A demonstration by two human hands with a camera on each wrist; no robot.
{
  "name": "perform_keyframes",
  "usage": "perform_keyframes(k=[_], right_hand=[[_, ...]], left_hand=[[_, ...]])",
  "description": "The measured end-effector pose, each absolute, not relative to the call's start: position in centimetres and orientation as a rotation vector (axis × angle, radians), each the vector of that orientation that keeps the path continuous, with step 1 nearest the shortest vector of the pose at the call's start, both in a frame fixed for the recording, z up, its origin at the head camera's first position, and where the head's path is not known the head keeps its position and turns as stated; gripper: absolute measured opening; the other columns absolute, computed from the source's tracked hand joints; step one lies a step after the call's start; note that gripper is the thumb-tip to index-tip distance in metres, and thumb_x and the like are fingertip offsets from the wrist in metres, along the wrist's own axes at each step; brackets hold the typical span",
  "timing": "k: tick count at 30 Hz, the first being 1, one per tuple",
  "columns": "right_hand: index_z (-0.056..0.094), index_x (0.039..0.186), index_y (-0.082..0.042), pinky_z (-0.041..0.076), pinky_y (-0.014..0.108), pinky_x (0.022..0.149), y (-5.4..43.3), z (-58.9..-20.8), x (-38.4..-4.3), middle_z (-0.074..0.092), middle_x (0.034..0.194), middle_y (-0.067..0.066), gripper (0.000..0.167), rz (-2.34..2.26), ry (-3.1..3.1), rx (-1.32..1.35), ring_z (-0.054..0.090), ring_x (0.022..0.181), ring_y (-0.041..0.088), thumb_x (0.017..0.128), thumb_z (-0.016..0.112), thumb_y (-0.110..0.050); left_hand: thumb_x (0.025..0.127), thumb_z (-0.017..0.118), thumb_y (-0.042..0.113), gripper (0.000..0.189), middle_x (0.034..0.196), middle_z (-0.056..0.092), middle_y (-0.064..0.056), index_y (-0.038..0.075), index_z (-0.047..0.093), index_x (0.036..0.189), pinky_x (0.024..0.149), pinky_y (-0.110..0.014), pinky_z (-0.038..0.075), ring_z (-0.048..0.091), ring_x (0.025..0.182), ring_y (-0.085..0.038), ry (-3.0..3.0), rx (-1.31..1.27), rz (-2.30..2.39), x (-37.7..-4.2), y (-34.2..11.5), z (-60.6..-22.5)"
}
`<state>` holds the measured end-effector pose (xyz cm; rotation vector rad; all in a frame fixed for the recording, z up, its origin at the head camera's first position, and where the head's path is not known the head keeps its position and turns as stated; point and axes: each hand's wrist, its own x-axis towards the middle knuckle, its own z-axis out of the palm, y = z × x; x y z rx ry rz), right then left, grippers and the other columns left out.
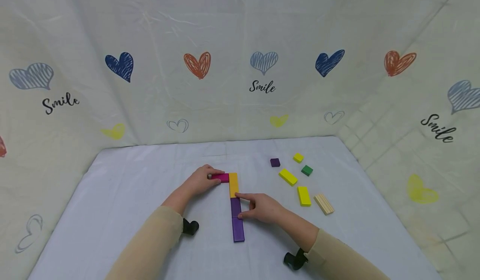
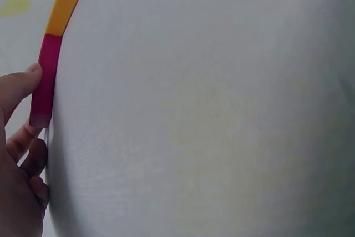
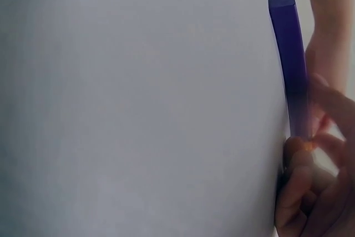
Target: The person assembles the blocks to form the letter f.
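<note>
Magenta block [image 1: 224, 178] between fingertips [image 2: 29, 79] of left hand [image 1: 199, 180]

Joined blocks [image 1: 236, 208] on the table [image 1: 135, 188], scattered blocks [image 1: 288, 177] to their right, backdrop [image 1: 228, 21] behind

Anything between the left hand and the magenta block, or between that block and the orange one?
Nothing visible: the left hand pinches the magenta block, whose end abuts the orange block.

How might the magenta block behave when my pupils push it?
The magenta block is probably stiff, straight-edged in the left hand. Its flat faces suggest sliding, not rolling. Pushed endwise, it might nudge the orange block it touches.
</note>
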<state>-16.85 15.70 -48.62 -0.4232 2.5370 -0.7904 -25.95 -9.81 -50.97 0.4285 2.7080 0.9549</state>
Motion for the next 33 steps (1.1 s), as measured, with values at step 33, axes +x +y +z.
perform_keyframes(k=[33], right_hand=[[0.062,0.137,-0.029,0.045,0.026,0.059,24.3,-46.8,-15.2,0.061,0.085,-0.008,0.056,-0.991,2.762,-0.133,0.053,0.074,0.015,0.084,0.079,-0.037]], left_hand=[[0.093,0.07,0.032,0.033,0.114,0.057,-0.001,0.031,0.07,0.126,0.094,-0.042,0.046,0.052,0.102,-0.022,2.68,0.419,0.993,-26.3,-9.8,-51.1]])
